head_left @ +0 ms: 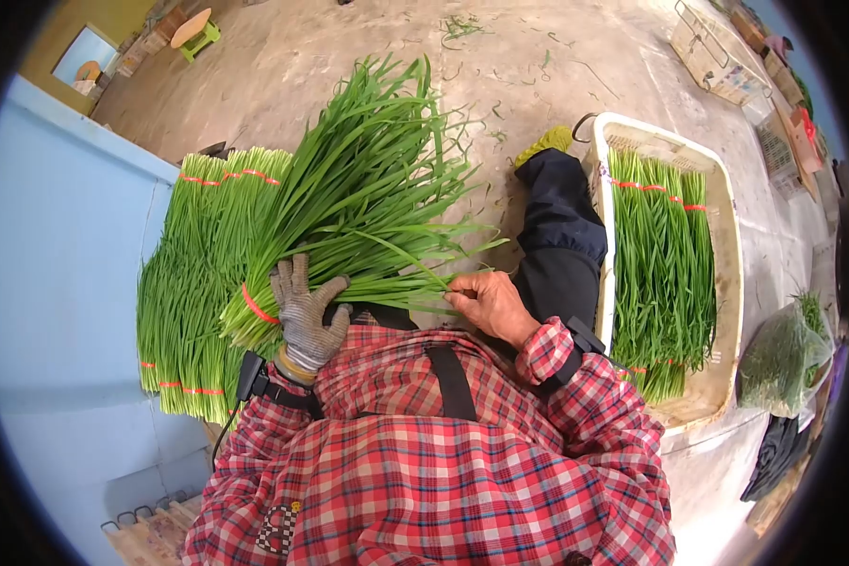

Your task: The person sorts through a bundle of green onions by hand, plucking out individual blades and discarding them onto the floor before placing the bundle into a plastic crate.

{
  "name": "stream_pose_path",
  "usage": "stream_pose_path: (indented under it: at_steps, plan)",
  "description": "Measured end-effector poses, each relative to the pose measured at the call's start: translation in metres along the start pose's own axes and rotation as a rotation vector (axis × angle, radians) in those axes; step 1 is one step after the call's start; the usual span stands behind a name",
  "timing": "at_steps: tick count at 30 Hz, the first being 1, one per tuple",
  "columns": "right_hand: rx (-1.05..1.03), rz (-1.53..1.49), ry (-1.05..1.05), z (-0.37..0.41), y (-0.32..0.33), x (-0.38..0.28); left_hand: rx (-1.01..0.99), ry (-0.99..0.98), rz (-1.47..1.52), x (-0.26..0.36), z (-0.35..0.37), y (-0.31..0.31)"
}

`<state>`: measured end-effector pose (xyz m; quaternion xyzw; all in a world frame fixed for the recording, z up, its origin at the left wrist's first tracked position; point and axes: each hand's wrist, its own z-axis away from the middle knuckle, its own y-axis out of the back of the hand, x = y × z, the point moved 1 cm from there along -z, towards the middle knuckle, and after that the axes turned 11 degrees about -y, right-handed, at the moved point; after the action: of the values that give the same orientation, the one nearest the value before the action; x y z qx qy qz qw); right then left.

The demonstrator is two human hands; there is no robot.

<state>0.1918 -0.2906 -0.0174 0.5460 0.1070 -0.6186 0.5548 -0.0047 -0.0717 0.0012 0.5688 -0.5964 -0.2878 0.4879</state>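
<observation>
A large bundle of long green leafy stalks (358,179) lies slantwise in front of me, its cut ends at the lower left bound by a red band (258,305). My left hand (309,316), in a grey glove, rests on the bundle just right of the band with its fingers spread. At the bundle's right side my bare right hand (491,304) pinches the tip of a green leaf between thumb and fingers. Beneath and left of this bundle are stacked banded bundles (189,283), their red bands near both ends.
A cream plastic crate (734,283) with banded green bundles (665,274) stands right of my leg. Further right are a clear bag of greens (783,358) and more crates (717,61). A blue wall (66,264) borders the left. Leaf scraps litter the floor.
</observation>
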Motion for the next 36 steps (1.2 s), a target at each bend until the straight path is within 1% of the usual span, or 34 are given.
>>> stream_pose_path:
  at_steps: [1, 2, 4, 5, 6, 8, 9, 10, 12, 13, 15, 16, 18, 19, 21, 22, 24, 25, 27, 28, 30, 31, 32, 34, 35, 36]
  plan:
    - [0.051, -0.012, 0.062, -0.001, 0.002, 0.0, 0.004, -0.001, 0.011, 0.0, 0.0, 0.001]
    - [0.051, -0.006, 0.07, -0.001, 0.005, 0.001, 0.01, -0.001, 0.02, 0.0, -0.001, 0.001]
    - [0.051, -0.158, 0.119, -0.001, 0.014, 0.003, 0.026, -0.001, 0.025, 0.002, -0.004, 0.005]
    - [0.027, -0.259, 0.086, 0.0, 0.019, 0.005, 0.035, -0.006, 0.035, 0.002, -0.004, 0.006]
    - [0.035, -0.258, 0.087, -0.001, 0.025, 0.008, 0.042, -0.015, 0.047, 0.002, -0.004, 0.006]
    - [0.089, -0.704, 0.121, -0.004, 0.039, 0.011, 0.048, -0.027, 0.052, 0.001, -0.004, 0.005]
    - [0.12, -0.84, 0.089, -0.001, 0.051, 0.001, 0.051, -0.009, 0.051, -0.001, -0.003, 0.003]
    - [0.184, -0.87, 0.102, -0.003, 0.06, 0.005, 0.052, 0.007, 0.048, -0.003, -0.001, 0.002]
    - [0.257, -0.787, 0.035, -0.009, 0.083, 0.007, 0.061, -0.004, 0.064, -0.004, 0.001, 0.001]
    - [0.266, -0.794, 0.036, -0.019, 0.086, 0.011, 0.068, -0.004, 0.063, -0.004, 0.001, 0.001]
    - [0.623, -0.217, 0.141, -0.039, 0.089, 0.019, 0.079, -0.013, 0.071, -0.001, -0.003, 0.004]
    - [0.634, -0.222, 0.138, -0.045, 0.09, 0.015, 0.077, -0.025, 0.071, 0.0, -0.004, 0.005]
    - [0.427, -0.039, 0.093, -0.058, 0.087, 0.002, 0.044, -0.029, 0.052, 0.001, -0.004, 0.007]
    - [0.435, -0.049, 0.092, -0.067, 0.084, 0.003, 0.028, -0.016, 0.064, 0.002, -0.005, 0.008]
    - [0.557, 0.271, 0.329, -0.087, 0.074, 0.01, 0.015, -0.027, 0.07, 0.003, -0.006, 0.011]
    - [0.565, 0.263, 0.325, -0.092, 0.074, 0.013, 0.009, -0.026, 0.083, 0.003, -0.006, 0.011]
    - [0.441, 0.137, 0.354, -0.099, 0.075, 0.018, 0.007, -0.011, 0.104, 0.003, -0.007, 0.012]
    - [0.441, 0.129, 0.352, -0.099, 0.077, 0.019, 0.012, 0.011, 0.126, 0.002, -0.006, 0.013]
    - [0.064, -0.306, 0.265, -0.096, 0.084, 0.022, 0.008, 0.033, 0.149, 0.0, -0.005, 0.013]
    - [0.064, -0.311, 0.262, -0.093, 0.09, 0.02, 0.011, 0.041, 0.151, -0.001, -0.004, 0.013]
    - [0.036, -0.589, 0.222, -0.091, 0.103, 0.019, 0.006, 0.049, 0.151, -0.004, -0.001, 0.013]
    - [0.13, -0.603, 0.144, -0.095, 0.11, 0.025, 0.014, 0.056, 0.158, -0.006, 0.0, 0.012]
    - [0.128, -0.604, 0.145, -0.099, 0.114, 0.026, 0.022, 0.065, 0.165, -0.007, 0.001, 0.011]
    - [0.624, -0.095, 0.126, -0.096, 0.126, 0.012, 0.005, 0.068, 0.145, -0.006, 0.001, 0.012]
    - [0.58, -0.04, 0.057, -0.095, 0.126, 0.0, -0.007, 0.07, 0.126, -0.006, 0.0, 0.013]
    - [0.58, -0.046, 0.063, -0.099, 0.118, -0.005, -0.006, 0.069, 0.118, -0.005, -0.001, 0.014]
